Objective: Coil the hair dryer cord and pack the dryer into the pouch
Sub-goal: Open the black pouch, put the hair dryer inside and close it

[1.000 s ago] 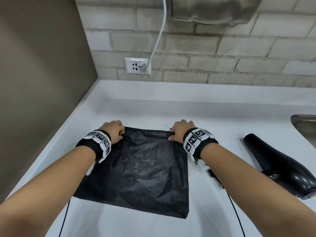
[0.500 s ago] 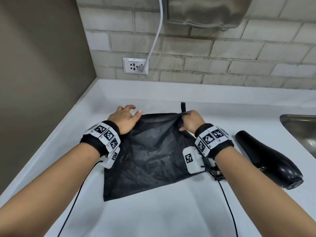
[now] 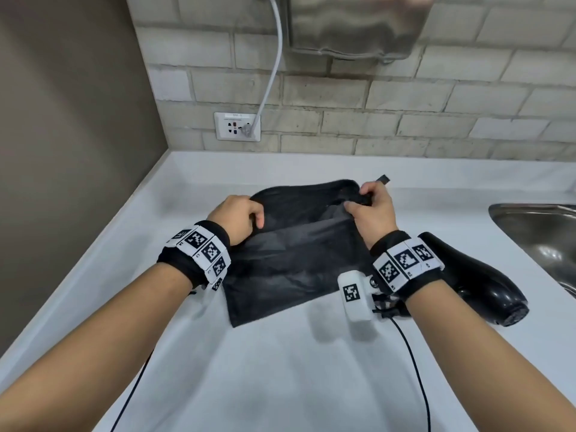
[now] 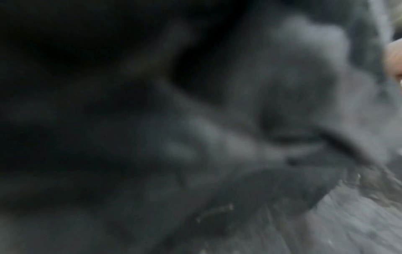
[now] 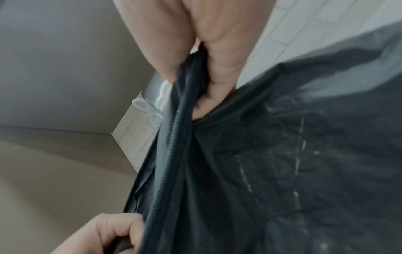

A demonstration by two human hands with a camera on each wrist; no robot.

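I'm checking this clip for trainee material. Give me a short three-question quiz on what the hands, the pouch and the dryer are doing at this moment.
1. True or false: the hair dryer is already inside the pouch.
2. Which hand grips the pouch's top edge? A) left hand only B) right hand only C) both
3. Fill in: the dryer lies on the counter between the pouch and the ____.

Key
1. False: it lies on the counter to the right of the pouch.
2. C: each hand holds one end of the opening, and the right wrist view shows a zipper along that edge.
3. Sink.
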